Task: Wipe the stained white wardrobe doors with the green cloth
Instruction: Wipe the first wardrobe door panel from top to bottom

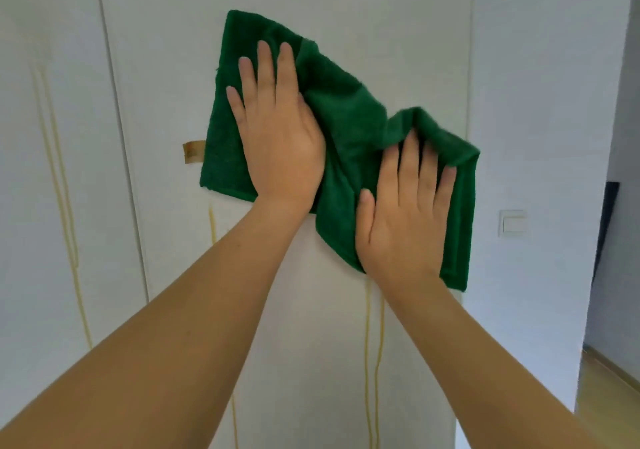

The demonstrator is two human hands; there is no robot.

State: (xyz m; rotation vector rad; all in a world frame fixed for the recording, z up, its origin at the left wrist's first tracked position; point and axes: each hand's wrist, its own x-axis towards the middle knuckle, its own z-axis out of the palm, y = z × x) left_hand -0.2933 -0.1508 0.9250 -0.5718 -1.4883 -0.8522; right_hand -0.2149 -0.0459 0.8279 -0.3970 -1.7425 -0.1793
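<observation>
A dark green cloth (349, 119) lies spread against the middle white wardrobe door (166, 50), bunched into folds between my hands. My left hand (277, 129) presses flat on its upper left part, fingers straight and pointing up. My right hand (405, 213) presses flat on its lower right part, fingers straight, with a fold of cloth draped over the fingertips. Yellow drip stains run down the door below the cloth (369, 344) and down the left door (62, 206).
A brown tape-like patch (193, 151) sticks out at the cloth's left edge. A white wall (540, 102) with a light switch (513, 222) stands to the right. Beyond it is a dark doorway and wooden floor (606, 393).
</observation>
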